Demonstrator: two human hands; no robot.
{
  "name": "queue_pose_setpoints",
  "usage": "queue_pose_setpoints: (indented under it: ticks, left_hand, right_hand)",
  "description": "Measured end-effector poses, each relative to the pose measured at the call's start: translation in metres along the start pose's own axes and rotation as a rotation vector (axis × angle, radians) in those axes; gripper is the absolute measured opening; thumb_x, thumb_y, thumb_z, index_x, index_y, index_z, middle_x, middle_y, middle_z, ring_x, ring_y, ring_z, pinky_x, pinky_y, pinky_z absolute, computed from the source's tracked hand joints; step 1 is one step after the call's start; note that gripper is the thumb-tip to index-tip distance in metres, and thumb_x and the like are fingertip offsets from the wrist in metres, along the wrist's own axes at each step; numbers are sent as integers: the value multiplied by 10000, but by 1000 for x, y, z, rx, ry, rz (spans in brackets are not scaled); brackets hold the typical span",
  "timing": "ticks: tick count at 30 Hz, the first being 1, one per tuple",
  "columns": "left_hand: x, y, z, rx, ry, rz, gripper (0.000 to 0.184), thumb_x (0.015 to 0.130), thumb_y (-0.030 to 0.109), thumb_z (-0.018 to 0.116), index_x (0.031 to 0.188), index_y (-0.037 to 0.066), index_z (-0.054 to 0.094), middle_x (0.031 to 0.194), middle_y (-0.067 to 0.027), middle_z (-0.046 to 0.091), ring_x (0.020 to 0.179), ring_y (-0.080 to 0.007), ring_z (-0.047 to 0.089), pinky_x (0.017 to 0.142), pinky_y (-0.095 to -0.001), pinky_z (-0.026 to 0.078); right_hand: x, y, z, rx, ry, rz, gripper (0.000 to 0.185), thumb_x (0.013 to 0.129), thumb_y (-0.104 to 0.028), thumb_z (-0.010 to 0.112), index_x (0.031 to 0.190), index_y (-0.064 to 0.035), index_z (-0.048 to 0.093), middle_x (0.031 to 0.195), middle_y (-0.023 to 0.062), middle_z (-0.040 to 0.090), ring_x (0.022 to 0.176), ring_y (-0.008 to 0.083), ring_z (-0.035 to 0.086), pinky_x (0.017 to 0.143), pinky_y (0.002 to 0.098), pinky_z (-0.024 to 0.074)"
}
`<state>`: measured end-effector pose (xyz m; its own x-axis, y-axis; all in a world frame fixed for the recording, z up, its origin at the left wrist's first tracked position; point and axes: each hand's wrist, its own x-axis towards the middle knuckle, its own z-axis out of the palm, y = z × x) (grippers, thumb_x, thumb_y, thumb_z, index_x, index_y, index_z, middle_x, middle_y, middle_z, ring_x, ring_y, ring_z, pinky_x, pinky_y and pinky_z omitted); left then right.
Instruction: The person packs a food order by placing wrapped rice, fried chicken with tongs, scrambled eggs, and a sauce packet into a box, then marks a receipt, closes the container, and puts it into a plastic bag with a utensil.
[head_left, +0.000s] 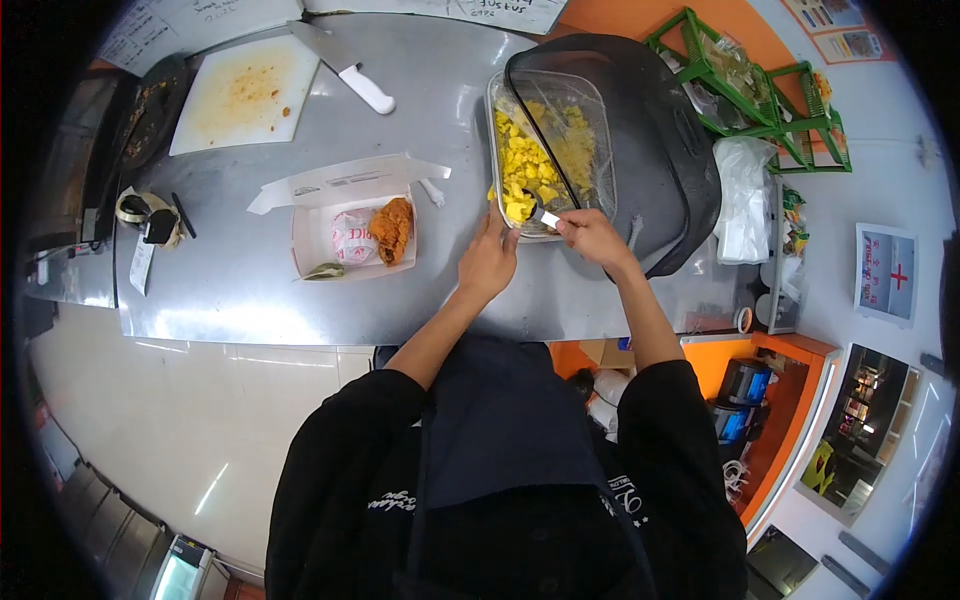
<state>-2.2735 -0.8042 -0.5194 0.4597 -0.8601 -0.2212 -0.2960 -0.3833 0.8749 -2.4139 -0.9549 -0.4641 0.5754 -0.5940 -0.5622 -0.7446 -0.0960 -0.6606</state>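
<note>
A clear plastic container [611, 150] holds yellow scrambled egg [530, 150] in chunks. My right hand [595, 240] is closed around the handle of a spoon [545, 216], whose bowl is among the egg at the container's near left corner. My left hand [487, 262] grips that same corner, thumb and fingers on either side; its fingertips are partly hidden. To the left stands an open white food box [355, 270] with a piece of fried chicken [392, 232], a paper-wrapped rice portion [354, 236] and a small greenish item [325, 271].
A black lid or cover [660, 130] stands around the container's right side. A white-handled knife [368, 90] lies beside a stained cutting board [245, 95]. Green baskets [740, 95] and plastic bags [742, 195] are at the right. The steel counter [220, 310] ends before my apron.
</note>
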Motion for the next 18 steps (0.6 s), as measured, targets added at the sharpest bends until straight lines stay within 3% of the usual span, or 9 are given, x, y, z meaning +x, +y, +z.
queue_pose_setpoints:
  ticks: [2, 5, 8, 11, 17, 18]
  left_hand:
    - [-2, 7, -6, 70, 27, 25, 636, 967, 300, 481, 1478, 37, 209, 1403, -233, 425, 1186, -444, 502, 921, -506, 457]
    - [-3, 7, -4, 121, 66, 58, 637, 966, 290, 479, 1475, 24, 204, 1400, -252, 424, 1146, -453, 529, 906, -510, 467]
    - [-2, 0, 2, 92, 66, 82, 645, 964, 274, 478, 1473, 3, 188, 1401, -275, 413, 1093, -465, 557, 872, -518, 484]
    - [0, -1, 0, 94, 66, 115, 651, 959, 252, 475, 1471, -13, 173, 1399, -291, 406, 1038, -476, 579, 837, -525, 495]
    - [-2, -1, -9, 131, -31, 99, 668, 919, 157, 470, 1480, -1, 144, 1438, -286, 356, 1008, -465, 595, 829, -515, 505]
    - [-2, -1, -11, 155, -42, 104, 673, 912, 147, 469, 1483, 6, 142, 1441, -283, 354, 1008, -465, 596, 830, -516, 506]
  right_hand:
    - [-5, -18, -4, 74, -17, 172, 204, 896, -173, 574, 856, 13, 649, 710, 194, 622, 589, 297, 565, 608, 400, 443]
    - [-10, -2, 18, -184, 187, -278, 206, 888, -180, 564, 832, 0, 648, 723, 192, 645, 606, 320, 615, 595, 436, 472]
    - [-41, -38, 58, -532, 367, -218, 212, 906, -153, 509, 888, 13, 640, 783, 243, 641, 684, 409, 624, 631, 496, 485]
    - [-42, -64, 74, -606, 278, -43, 232, 904, -164, 483, 890, 8, 637, 855, 263, 639, 833, 447, 624, 732, 521, 490]
    - [-11, -64, 90, -316, 432, -98, 237, 902, -172, 494, 873, 11, 642, 762, 259, 628, 755, 460, 608, 709, 511, 475]
    - [-3, -56, 91, -250, 473, -134, 230, 902, -170, 505, 875, 11, 645, 732, 236, 629, 693, 417, 598, 660, 481, 472]
